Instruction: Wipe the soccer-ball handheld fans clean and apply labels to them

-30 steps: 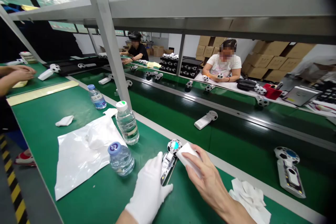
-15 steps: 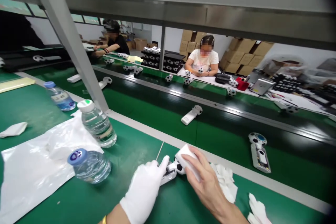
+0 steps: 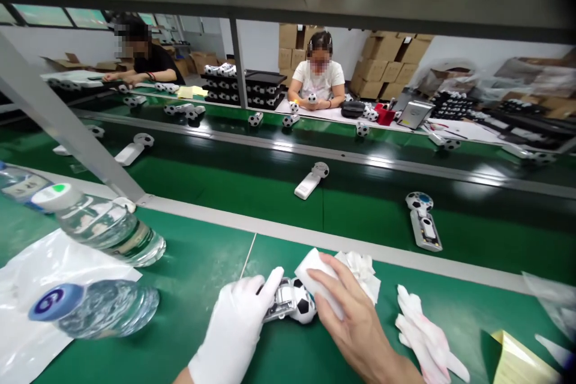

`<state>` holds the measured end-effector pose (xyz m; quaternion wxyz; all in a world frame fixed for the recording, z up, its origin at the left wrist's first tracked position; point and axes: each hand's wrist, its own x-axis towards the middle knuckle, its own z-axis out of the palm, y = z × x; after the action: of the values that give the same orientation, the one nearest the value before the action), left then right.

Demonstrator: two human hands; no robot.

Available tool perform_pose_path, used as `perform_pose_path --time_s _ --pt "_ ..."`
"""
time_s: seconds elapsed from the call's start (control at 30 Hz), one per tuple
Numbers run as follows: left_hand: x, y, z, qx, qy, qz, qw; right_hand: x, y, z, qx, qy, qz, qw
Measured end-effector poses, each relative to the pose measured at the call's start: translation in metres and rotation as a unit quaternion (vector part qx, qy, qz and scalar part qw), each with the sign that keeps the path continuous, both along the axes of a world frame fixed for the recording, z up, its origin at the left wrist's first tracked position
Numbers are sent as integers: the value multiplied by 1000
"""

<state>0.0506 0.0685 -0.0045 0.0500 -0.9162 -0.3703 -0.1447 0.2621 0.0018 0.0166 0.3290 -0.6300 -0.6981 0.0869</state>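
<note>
Green tabletop (image 3: 189,264) under football-patterned device (image 3: 292,303); cartons (image 3: 390,65) stacked beyond.

The green workbench (image 3: 186,255) bore a white plastic sheet (image 3: 27,267), three clear bottles (image 3: 112,309), crumpled white material (image 3: 365,273), a limp white glove (image 3: 420,330) and bent yellow paper (image 3: 517,363).

The football-headed device (image 3: 302,306) is at the lower centre of the frame, lying roughly level across it, its round black-and-white head to the right and its grey-and-white body to the left, with inner parts showing and the far left end hidden. A plain white block (image 3: 312,269) with clean straight edges is held aslant at the head's upper right, overlapping its edge in view; whether the two touch cannot be told
</note>
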Motion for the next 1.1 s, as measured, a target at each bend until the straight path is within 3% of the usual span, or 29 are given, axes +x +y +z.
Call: perform_pose_path --time_s 0.3,0.6,0.77,0.93,1.1 --pt "-16 -7 -3 20 -2 -13 1000 -22 -15 13 17 -83 82 993" --pt "-15 -7 -3 57 -41 -23 997 -19 -14 27 -28 -167 99 981" --pt "-16 -5 -4 70 -45 -30 996 -10 -13 37 -52 -156 63 984" --pt "-17 -4 -7 69 -43 -30 996 -27 -11 31 -54 -147 84 984" --pt "-16 -4 -1 84 -23 -24 996 -32 -11 30 -27 -178 95 979"
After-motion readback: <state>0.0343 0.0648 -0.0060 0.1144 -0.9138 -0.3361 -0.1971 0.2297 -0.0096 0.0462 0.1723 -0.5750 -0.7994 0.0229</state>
